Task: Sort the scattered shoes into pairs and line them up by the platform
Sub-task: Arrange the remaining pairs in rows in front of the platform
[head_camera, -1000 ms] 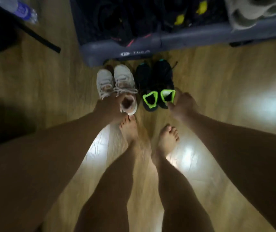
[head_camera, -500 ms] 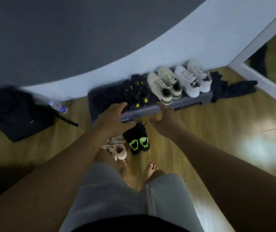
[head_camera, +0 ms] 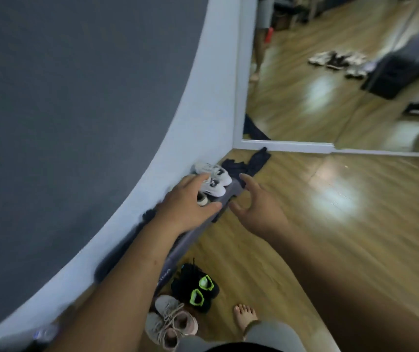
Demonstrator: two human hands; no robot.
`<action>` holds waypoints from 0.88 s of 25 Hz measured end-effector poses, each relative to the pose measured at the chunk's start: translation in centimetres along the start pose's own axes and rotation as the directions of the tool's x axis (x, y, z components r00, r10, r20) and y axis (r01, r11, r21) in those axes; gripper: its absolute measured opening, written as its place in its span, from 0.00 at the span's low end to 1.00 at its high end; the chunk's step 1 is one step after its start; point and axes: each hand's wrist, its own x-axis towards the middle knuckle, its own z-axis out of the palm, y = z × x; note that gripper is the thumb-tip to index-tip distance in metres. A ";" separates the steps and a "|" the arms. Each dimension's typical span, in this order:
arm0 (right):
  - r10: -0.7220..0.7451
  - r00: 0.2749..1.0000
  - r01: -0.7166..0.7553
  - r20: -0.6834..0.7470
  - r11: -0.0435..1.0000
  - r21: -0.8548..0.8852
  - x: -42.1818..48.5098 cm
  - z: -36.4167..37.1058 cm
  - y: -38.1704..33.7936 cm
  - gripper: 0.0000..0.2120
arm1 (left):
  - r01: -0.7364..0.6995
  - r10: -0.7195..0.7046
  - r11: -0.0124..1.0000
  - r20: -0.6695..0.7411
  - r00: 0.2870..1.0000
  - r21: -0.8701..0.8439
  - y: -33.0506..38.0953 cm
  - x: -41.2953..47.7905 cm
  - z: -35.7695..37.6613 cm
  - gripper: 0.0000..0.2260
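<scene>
1. A pair of white lace-up mesh trainers (head_camera: pixel 214 182) sits side by side on top of a low grey step platform (head_camera: pixel 175 252), at its far end. The platform runs along the foot of the wall.
2. The person's left hand (head_camera: pixel 190 201) is spread over these trainers with the fingers straight, and it grips nothing. I cannot tell whether the fingertips touch the nearer trainer. The pale rounded end of another shoe (head_camera: pixel 202 199) shows under the palm.
3. The right hand (head_camera: pixel 256 212) is open and empty, its fingers loosely curved. It hangs in the air just beside the platform's far end, above the glossy wooden floor (head_camera: pixel 330 250).
4. The trainers look light, with soft uppers that would give under a squeeze and firmer soles. The heel collars seem the surest hold, one shoe in each hand or both inner collars pinched together. Loose laces might snag.
5. Nearer the viewer, a pair of black shoes with neon green linings (head_camera: pixel 195 288) stands on the floor against the platform's front. A pair of pale grey trainers with pink linings (head_camera: pixel 170 323) stands just beside them. Both pairs look already matched.
6. A crumpled dark cloth (head_camera: pixel 250 163) lies beyond the platform's far end, below a wall mirror (head_camera: pixel 330 85). One bare foot (head_camera: pixel 245 317) stands near the floor shoes.
</scene>
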 end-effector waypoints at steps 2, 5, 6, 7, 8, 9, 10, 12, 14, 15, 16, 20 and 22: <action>0.108 0.989 -0.109 -0.096 0.994 -0.004 -3.5 -1.9 0.1 0.34 | -0.108 0.109 0.994 0.076 0.991 -0.019 2.2 -0.9 -0.2 0.33; 0.240 0.941 -0.247 -0.239 0.969 0.003 -9.5 -4.7 1.3 0.34 | -0.254 0.265 0.964 0.190 0.945 -0.083 6.0 -3.0 1.2 0.32; 0.284 0.914 -0.294 -0.289 0.956 0.012 -12.1 -5.8 1.8 0.34 | -0.300 0.315 0.949 0.230 0.921 -0.101 7.8 -3.9 2.3 0.32; 0.314 0.890 -0.327 -0.332 0.945 0.017 -14.5 -6.8 2.3 0.34 | -0.338 0.359 0.933 0.260 0.896 -0.122 9.6 -5.0 3.3 0.31; 0.334 0.866 -0.353 -0.372 0.935 0.019 -16.9 -7.8 2.9 0.34 | -0.376 0.402 0.915 0.283 0.871 -0.144 11.4 -6.0 4.4 0.31; 0.356 0.839 -0.380 -0.412 0.925 0.023 -19.5 -8.8 3.4 0.34 | -0.417 0.449 0.893 0.302 0.841 -0.168 13.3 -7.2 5.5 0.31; 0.380 0.811 -0.407 -0.445 0.913 0.038 -21.9 -9.7 4.1 0.34 | -0.455 0.491 0.871 0.316 0.812 -0.185 15.1 -8.5 6.6 0.31; 0.440 0.742 -0.458 -0.506 0.883 0.097 -27.1 -11.2 5.5 0.34 | -0.528 0.566 0.824 0.349 0.747 -0.206 18.8 -11.3 8.8 0.30; 0.486 0.682 -0.487 -0.546 0.859 0.158 -31.8 -12.3 7.0 0.34 | -0.580 0.616 0.785 0.360 0.701 -0.215 22.1 -14.4 10.8 0.27; 0.507 0.650 -0.500 -0.567 0.846 0.183 -34.0 -12.8 7.8 0.34 | -0.581 0.627 0.778 0.368 0.687 -0.241 23.7 -15.8 11.9 0.26; 0.527 0.605 -0.516 -0.597 0.830 0.211 -36.7 -13.8 8.8 0.34 | -0.573 0.637 0.770 0.385 0.668 -0.280 26.0 -17.5 13.3 0.24; 0.580 0.440 -0.552 -0.686 0.777 0.303 -48.3 -17.4 14.2 0.33 | -0.632 0.711 0.698 0.431 0.555 -0.338 35.1 -25.4 20.0 0.23; 0.601 0.388 -0.557 -0.699 0.757 0.341 -54.9 -19.0 17.4 0.32 | -0.677 0.739 0.659 0.451 0.500 -0.329 39.6 -30.4 23.8 0.23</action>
